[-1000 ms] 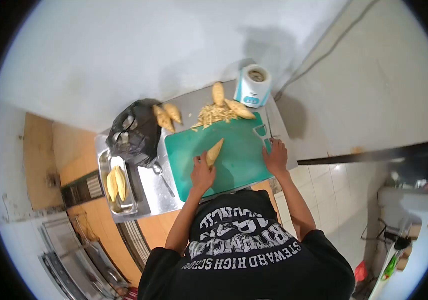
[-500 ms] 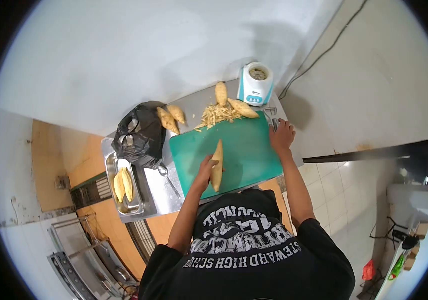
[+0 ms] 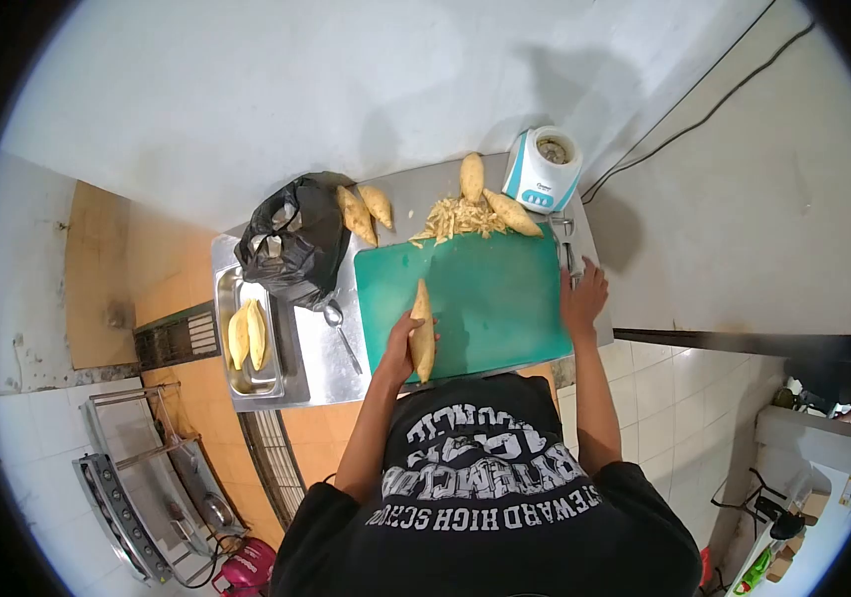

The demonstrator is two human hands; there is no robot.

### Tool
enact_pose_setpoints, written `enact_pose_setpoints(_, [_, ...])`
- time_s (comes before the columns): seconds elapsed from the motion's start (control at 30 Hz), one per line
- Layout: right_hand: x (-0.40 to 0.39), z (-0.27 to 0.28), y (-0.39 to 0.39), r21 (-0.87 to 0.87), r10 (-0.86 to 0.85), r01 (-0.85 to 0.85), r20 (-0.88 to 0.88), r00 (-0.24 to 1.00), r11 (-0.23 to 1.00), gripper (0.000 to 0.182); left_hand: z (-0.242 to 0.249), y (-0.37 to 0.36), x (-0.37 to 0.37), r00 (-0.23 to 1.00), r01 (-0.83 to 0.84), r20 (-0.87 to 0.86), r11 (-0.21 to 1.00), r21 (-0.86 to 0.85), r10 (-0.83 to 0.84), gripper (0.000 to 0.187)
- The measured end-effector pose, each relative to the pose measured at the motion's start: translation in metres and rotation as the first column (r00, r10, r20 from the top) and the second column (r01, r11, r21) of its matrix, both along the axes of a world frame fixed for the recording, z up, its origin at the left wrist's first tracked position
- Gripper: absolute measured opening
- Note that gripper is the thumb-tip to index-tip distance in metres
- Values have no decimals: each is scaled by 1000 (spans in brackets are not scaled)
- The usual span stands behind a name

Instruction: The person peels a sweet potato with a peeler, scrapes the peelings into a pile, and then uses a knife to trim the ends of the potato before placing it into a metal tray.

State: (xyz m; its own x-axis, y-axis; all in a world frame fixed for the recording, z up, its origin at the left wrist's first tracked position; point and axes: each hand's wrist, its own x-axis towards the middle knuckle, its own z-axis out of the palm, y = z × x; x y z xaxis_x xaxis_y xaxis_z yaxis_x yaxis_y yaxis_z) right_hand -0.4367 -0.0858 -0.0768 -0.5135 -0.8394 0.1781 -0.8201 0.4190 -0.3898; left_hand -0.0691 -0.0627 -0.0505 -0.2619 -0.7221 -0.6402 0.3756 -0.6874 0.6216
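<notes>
My left hand [image 3: 401, 346] is wrapped round a long, unpeeled sweet potato [image 3: 423, 333], holding it upright in view over the near left part of the green cutting board [image 3: 505, 308]. My right hand [image 3: 585, 298] lies at the board's right edge with its fingers apart. Slim metal utensils [image 3: 568, 255] lie on the counter just beyond its fingertips, partly covered by the hand. Past the board's far edge is a heap of peelings [image 3: 458, 219]. Two more sweet potatoes, one upright in view [image 3: 472, 179] and one slanted [image 3: 512, 212], lie against the heap.
A white and blue blender base [image 3: 543, 171] stands at the back right. At left are a black plastic bag [image 3: 296, 244], two unpeeled sweet potatoes [image 3: 357, 216] beside it, a spoon [image 3: 342, 336], and a steel tray [image 3: 274, 383] holding two peeled pieces [image 3: 247, 335]. A wall rises behind the counter.
My right hand has drawn back a little from the utensils, its fingers spreading. My left hand keeps hold of the sweet potato, now nearer the board's left side. The view has shifted slightly.
</notes>
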Motion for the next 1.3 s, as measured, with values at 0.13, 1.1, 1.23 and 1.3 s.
enact_pose_setpoints(0.13, [-2,-3,-55,32,71,-68,-100,992,997,61,19,-8,-14,975,-35,-220,998,-55,22,63])
enact_pose_setpoints(1.1, [103,20,52,-319,427,-287,615,662,903,50,32,-1,26,978,-202,-65,976,-77,197,53])
enact_pose_setpoints(1.23, [109,26,45,-32,191,-337,872,450,941,53,36,-4,26,974,-210,-103,974,-91,200,53])
enact_pose_setpoints(1.3, [115,49,45,-54,154,-342,949,275,938,53,40,0,23,975,-207,-99,974,-92,198,53])
